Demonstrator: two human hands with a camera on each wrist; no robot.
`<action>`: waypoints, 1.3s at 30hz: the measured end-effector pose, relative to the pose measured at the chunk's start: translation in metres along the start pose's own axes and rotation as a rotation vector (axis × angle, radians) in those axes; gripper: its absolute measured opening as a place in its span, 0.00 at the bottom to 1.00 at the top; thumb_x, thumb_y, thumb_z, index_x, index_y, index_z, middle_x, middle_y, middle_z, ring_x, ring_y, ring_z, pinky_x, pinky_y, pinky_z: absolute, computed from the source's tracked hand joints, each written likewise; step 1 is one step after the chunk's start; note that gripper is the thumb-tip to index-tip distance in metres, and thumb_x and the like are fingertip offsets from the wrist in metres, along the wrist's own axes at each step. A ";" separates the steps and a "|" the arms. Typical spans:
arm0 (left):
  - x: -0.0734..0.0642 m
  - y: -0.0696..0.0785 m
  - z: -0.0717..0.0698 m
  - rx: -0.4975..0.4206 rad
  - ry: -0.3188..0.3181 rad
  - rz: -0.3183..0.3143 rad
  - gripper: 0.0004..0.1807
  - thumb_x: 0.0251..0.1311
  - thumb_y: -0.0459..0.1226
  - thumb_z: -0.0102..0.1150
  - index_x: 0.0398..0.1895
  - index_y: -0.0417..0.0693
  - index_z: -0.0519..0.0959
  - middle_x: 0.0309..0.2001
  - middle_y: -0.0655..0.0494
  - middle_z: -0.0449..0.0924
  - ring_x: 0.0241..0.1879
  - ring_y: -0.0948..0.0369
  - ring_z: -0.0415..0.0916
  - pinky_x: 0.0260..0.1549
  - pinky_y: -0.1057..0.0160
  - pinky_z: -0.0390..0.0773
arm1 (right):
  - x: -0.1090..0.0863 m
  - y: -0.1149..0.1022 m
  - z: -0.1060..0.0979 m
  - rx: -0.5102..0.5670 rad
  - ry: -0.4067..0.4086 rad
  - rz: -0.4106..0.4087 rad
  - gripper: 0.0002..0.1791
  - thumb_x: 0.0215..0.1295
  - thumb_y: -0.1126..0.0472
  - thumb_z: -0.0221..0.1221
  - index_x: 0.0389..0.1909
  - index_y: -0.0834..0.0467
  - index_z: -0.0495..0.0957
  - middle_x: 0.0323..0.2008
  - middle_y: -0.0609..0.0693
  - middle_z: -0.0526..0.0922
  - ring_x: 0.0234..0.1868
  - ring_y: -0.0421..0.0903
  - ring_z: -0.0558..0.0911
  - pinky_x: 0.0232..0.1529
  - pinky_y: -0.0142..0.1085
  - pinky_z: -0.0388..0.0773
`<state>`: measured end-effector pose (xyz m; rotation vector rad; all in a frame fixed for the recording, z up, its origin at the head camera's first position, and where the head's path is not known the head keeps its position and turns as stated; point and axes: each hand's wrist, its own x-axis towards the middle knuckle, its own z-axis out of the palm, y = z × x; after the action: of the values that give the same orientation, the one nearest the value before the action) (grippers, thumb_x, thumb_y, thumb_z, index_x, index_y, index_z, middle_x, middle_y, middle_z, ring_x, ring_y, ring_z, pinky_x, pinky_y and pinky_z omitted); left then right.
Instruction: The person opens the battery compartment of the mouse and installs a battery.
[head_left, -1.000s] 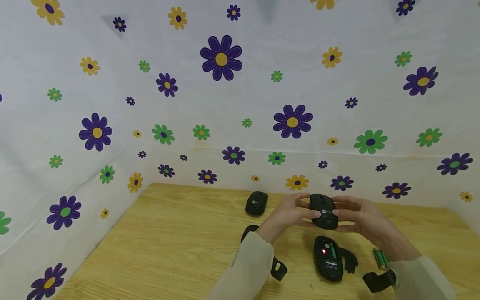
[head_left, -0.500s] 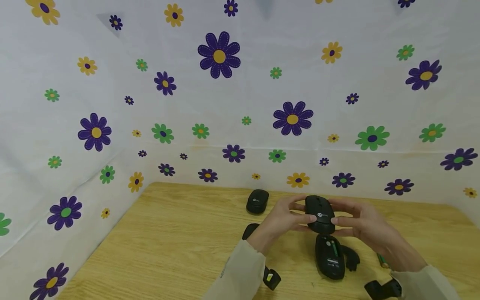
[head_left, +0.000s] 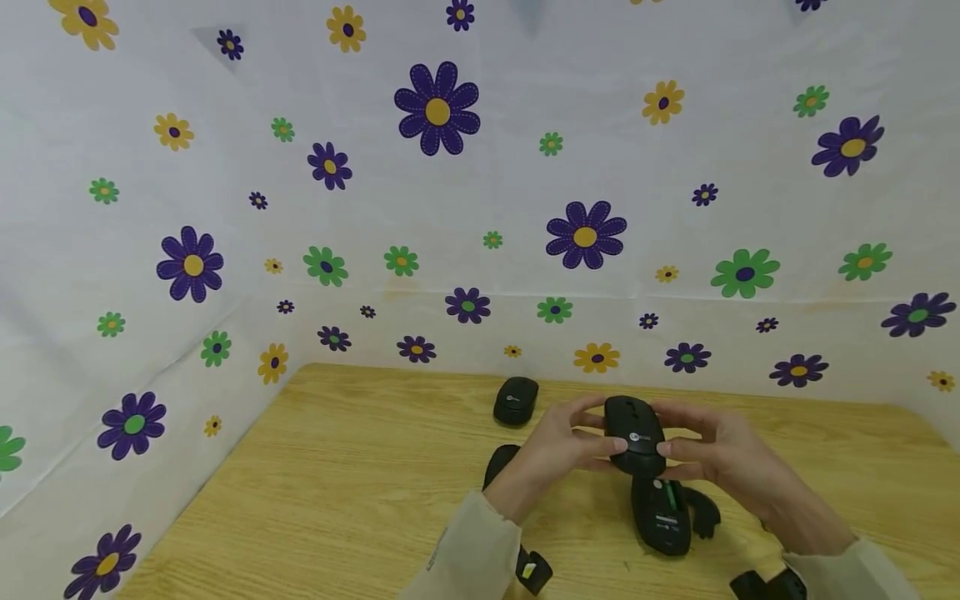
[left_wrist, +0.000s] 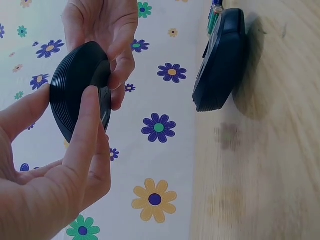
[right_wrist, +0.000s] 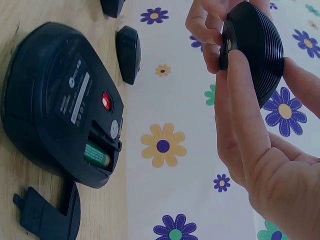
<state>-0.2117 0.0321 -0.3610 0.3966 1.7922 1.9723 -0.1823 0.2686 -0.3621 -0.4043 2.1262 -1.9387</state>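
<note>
A black computer mouse is held up over the table, its buttons and pale logo facing the head camera. My left hand pinches its left side, thumb on top and fingers beneath. On the opposite side, my right hand grips it the same way. Below it a second mouse lies upside down, its upper end overlapped by the held one. The right wrist view shows this overturned mouse with a red light and a green battery in its open compartment. Its loose battery cover lies alongside.
Another black mouse stands near the back of the wooden table. A further dark object is partly covered by my left forearm. Loose green batteries show past the overturned mouse. Flowered cloth hangs behind and to the left.
Both hands have brought the held mouse slightly left and down, so it overlaps the overturned mouse in the head view. My right forearm now covers the loose batteries there.
</note>
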 end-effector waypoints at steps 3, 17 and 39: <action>-0.005 0.000 -0.001 0.010 -0.005 0.008 0.36 0.62 0.26 0.66 0.74 0.42 0.67 0.50 0.49 0.79 0.41 0.55 0.85 0.48 0.50 0.85 | -0.002 -0.001 0.003 -0.003 -0.012 0.001 0.38 0.73 0.70 0.57 0.73 0.81 0.48 0.69 0.75 0.59 0.49 0.49 0.86 0.47 0.48 0.86; -0.026 -0.004 -0.002 -0.007 -0.018 0.012 0.35 0.61 0.24 0.66 0.73 0.43 0.68 0.53 0.49 0.77 0.47 0.57 0.83 0.46 0.52 0.86 | -0.016 -0.009 0.021 -0.029 0.027 0.094 0.43 0.70 0.66 0.61 0.74 0.78 0.47 0.71 0.78 0.53 0.49 0.51 0.85 0.49 0.45 0.86; -0.054 -0.008 -0.001 -0.007 -0.018 0.006 0.38 0.60 0.23 0.66 0.74 0.43 0.66 0.54 0.50 0.77 0.47 0.58 0.81 0.41 0.55 0.88 | -0.035 -0.006 0.039 -0.029 0.071 0.172 0.43 0.69 0.65 0.62 0.76 0.74 0.49 0.71 0.76 0.56 0.56 0.54 0.82 0.49 0.46 0.86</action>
<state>-0.1647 0.0047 -0.3647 0.4173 1.7738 1.9727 -0.1353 0.2448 -0.3603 -0.1546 2.1560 -1.8541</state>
